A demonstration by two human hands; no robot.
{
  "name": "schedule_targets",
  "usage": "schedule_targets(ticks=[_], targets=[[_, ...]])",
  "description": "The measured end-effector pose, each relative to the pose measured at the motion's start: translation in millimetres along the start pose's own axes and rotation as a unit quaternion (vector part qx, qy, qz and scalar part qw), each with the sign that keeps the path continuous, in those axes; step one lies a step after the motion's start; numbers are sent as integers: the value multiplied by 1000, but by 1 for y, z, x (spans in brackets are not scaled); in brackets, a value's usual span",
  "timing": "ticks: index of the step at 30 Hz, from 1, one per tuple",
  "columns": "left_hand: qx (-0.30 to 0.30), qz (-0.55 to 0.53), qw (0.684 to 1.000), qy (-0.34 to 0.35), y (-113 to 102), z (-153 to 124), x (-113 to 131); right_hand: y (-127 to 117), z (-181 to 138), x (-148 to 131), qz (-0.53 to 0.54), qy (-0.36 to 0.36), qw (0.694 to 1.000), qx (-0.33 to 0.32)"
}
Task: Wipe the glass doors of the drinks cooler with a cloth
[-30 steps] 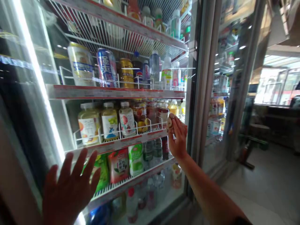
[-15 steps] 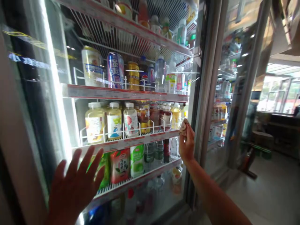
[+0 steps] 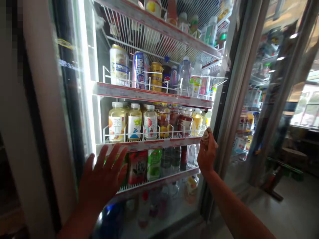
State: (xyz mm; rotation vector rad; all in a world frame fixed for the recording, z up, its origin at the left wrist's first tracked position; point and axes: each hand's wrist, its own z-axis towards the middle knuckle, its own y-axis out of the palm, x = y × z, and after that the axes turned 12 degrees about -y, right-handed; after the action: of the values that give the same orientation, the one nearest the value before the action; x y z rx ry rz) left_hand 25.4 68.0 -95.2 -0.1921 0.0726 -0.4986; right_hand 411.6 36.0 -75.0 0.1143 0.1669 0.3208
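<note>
- Right now, the right hand point(image 3: 207, 156) is closed around a crumpled, pale cloth point(image 3: 205, 136), in front of the right end of the juice shelf point(image 3: 159, 143).
- The cloth sits at the top of that hand, pinched between thumb and fingers; part of it bulges out above the grip, and a loose edge shows past the back of the fingers. Seen against the juice shelf, it overlaps the right tip of the front rail.
- The left hand point(image 3: 103, 179) has its fingers fanned wide, its back to the camera, in front of the left end of the juice shelf, with fingertips about level with the rail. It is well apart from the cloth; whether it touches the glass, I cannot tell.
- On the juice shelf stands a row of white-capped bottles point(image 3: 134, 122) behind a low wire guard.
- Above the juice shelf, a tall white can point(image 3: 119, 64), a blue can point(image 3: 140, 70) and a gold can point(image 3: 157, 77) stand beside several bottles.
- Below the juice shelf are a red pack point(image 3: 138, 167), a green pack point(image 3: 154, 164) and clear bottles.
- Left of the juice shelf runs a bright light strip point(image 3: 86, 83); right of it rises a metal frame point(image 3: 236, 99).
</note>
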Motion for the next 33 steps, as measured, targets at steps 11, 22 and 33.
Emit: schedule_targets(ticks=[11, 22, 33], targets=[[-11, 32, 999, 5, -2, 0, 1, 20, 0, -48, -33, -102, 994, -10], [1, 40, 999, 17, -5, 1, 3, 31, -2, -93, 57, -176, 981, -52], [-9, 78, 997, 18, -5, -3, 8, 37, -19, -135, 79, -245, 956, -137]])
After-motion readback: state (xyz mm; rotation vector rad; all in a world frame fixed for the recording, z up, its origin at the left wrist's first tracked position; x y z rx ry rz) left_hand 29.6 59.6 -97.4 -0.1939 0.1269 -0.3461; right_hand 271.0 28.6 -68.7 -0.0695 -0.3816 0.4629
